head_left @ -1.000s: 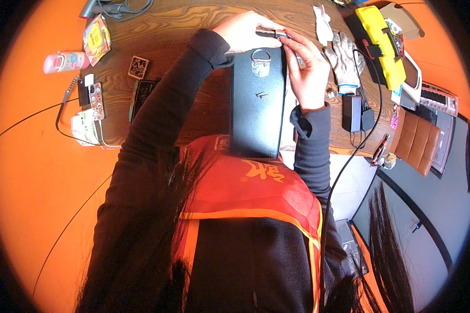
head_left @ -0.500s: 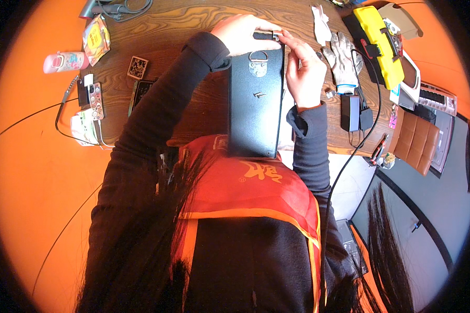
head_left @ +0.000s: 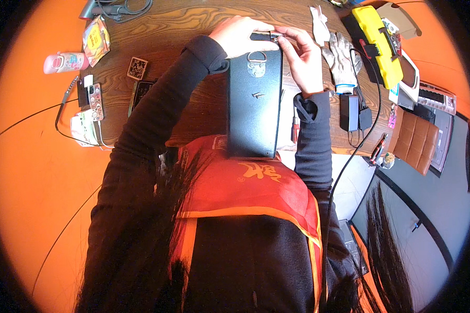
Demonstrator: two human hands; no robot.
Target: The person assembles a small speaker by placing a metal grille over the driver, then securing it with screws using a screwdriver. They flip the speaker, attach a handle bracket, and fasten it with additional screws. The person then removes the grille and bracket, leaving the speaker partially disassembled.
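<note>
Fingers (head_left: 265, 26) — left hand (head_left: 240, 36) grips far end of black box (head_left: 253, 115); right hand (head_left: 303, 55) there too, pinch unclear | box across table (head_left: 206, 104) edge, by apron (head_left: 245, 195) | ring plate (head_left: 256, 70) attached — end work looks unfinished

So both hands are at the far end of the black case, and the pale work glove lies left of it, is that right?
Wrong side: the head view shows the pale work glove right of the black case. Left hand and right hand are at its far end.
</note>
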